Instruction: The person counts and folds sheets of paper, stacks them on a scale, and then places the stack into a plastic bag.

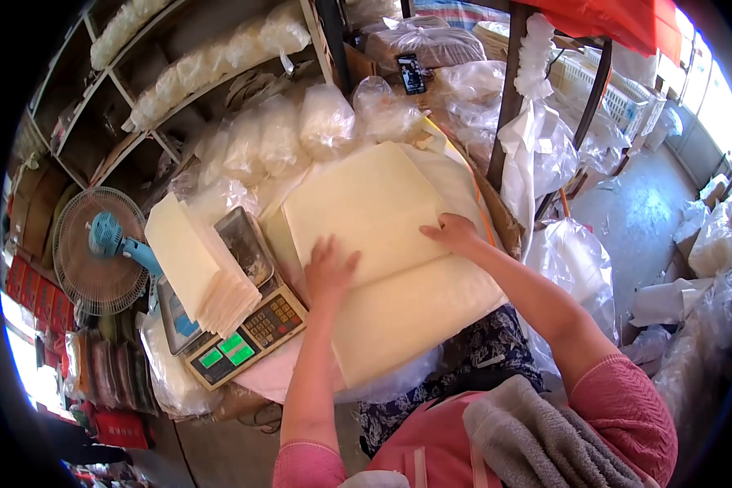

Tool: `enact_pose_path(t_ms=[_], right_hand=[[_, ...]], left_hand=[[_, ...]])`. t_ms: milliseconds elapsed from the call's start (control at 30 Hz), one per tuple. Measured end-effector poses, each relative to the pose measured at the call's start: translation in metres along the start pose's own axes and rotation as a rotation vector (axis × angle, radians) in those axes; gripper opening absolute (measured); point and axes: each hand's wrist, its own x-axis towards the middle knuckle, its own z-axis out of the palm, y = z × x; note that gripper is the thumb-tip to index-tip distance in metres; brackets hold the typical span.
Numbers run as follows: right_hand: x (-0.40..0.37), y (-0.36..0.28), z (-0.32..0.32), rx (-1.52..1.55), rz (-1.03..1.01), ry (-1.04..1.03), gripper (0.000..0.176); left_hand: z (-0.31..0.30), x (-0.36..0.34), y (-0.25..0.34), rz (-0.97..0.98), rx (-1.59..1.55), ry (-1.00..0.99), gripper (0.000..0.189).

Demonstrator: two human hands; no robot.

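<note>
A thin, pale cream sheet [366, 203] lies folded or layered on a larger cream sheet [415, 313] spread over the work table in front of me. My left hand [330, 264] rests on the left part near the fold edge, fingers spread and slightly blurred. At the right edge, my right hand [454, 233] touches the upper sheet with thumb and fingertips apart. Left of my left hand is a digital scale [272, 319] with lit green displays. A thick stack of folded cream sheets [199, 264] sits tilted on its pan.
Filled clear plastic bags [327, 118] line the table's back, near a phone [411, 73]. A fan [100, 250] stands at the left, below shelves [110, 81] of bagged goods. At the right are a dark metal post [508, 98], white crates [618, 93] and plastic wrapping [573, 272].
</note>
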Motion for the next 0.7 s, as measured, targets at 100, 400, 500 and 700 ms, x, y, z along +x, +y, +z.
enact_pose_path(t_ms=[100,400,500,700], right_hand=[[0.004,-0.01,-0.001,-0.164,-0.124,0.092,0.052],[0.005,0.011,0.057,-0.48,-0.502,0.179,0.057],[0.013,0.009,0.035,-0.21,-0.383,0.177,0.06],[-0.045,-0.013,0.022,0.726,0.304,-0.064,0.061]], left_hand=[[0.016,-0.001,-0.002,0.056,0.136,-0.055,0.069],[0.021,-0.009,-0.001,0.135,0.252,-0.037,0.064],[0.008,-0.004,0.005,0.163,0.308,-0.067,0.064],[-0.015,-0.039,0.04,0.092,0.185,-0.392,0.067]])
